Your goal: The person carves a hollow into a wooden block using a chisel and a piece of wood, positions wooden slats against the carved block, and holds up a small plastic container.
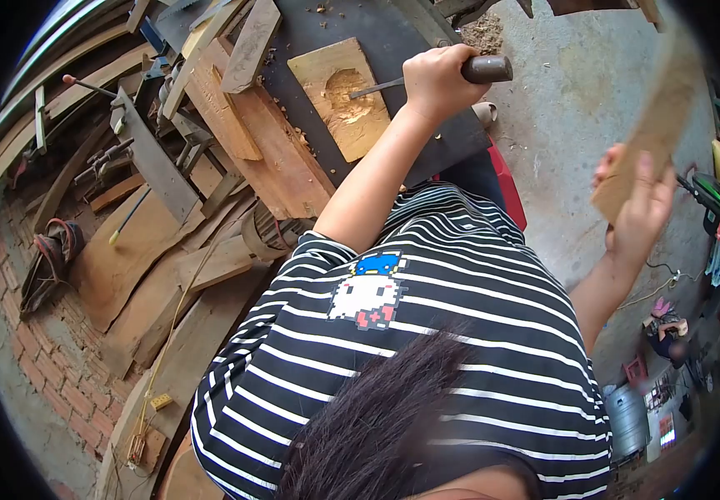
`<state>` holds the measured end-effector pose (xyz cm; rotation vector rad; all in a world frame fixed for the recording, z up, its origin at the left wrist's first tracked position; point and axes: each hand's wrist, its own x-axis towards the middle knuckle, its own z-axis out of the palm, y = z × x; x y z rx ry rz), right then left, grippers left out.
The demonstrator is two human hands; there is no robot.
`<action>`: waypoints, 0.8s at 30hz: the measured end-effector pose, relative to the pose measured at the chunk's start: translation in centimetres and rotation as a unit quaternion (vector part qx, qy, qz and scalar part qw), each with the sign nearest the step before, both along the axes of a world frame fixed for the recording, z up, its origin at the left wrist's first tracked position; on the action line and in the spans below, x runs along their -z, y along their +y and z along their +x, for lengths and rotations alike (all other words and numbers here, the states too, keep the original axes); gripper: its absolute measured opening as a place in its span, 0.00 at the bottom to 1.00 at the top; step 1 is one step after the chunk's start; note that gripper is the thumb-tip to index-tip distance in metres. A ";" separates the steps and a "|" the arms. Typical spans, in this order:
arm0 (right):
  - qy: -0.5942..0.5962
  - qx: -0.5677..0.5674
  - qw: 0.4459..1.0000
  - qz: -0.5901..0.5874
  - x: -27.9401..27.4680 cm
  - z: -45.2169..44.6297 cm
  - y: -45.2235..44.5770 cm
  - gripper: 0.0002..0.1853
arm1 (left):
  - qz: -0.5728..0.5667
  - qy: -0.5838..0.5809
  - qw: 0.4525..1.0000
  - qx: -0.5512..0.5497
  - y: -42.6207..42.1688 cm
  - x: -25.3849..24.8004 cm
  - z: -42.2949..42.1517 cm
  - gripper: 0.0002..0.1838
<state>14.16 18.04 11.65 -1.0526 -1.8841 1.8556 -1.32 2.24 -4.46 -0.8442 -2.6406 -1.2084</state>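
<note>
Dark flat surface (377,21) holds scooped yellow wood board (343,108) | left hand (437,79) grips dark-handled metal chisel (489,69) | right hand (647,196) grips tan wood stick (662,117)

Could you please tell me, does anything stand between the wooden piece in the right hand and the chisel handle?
Nothing visible does. The left hand grips the chisel, leaving the end of its handle uncovered. Across the gap to the wooden piece in the right hand, only the floor shows, in the background.

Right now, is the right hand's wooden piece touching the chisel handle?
No: the right hand holds the wooden piece apart from the chisel handle, with floor visible between them.
</note>
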 end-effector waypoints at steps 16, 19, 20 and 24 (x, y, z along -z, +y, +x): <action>-0.070 -0.011 0.994 -0.077 5.8 -0.4 -4.7 0.13 | -0.035 0.000 0.999 -0.009 -0.9 0.8 -0.4 0.14; -0.174 -0.153 0.964 -0.134 2.4 -1.1 -3.1 0.13 | -0.050 -0.009 0.999 -0.013 -1.3 1.1 -0.6 0.14; -0.148 -0.125 0.976 -0.102 1.5 -0.6 -1.4 0.13 | -0.041 0.003 0.999 -0.013 -1.3 1.2 -0.6 0.12; 0.059 0.139 0.988 -0.032 1.9 -0.9 0.0 0.11 | -0.021 0.016 1.000 -0.016 -1.1 1.1 -0.6 0.11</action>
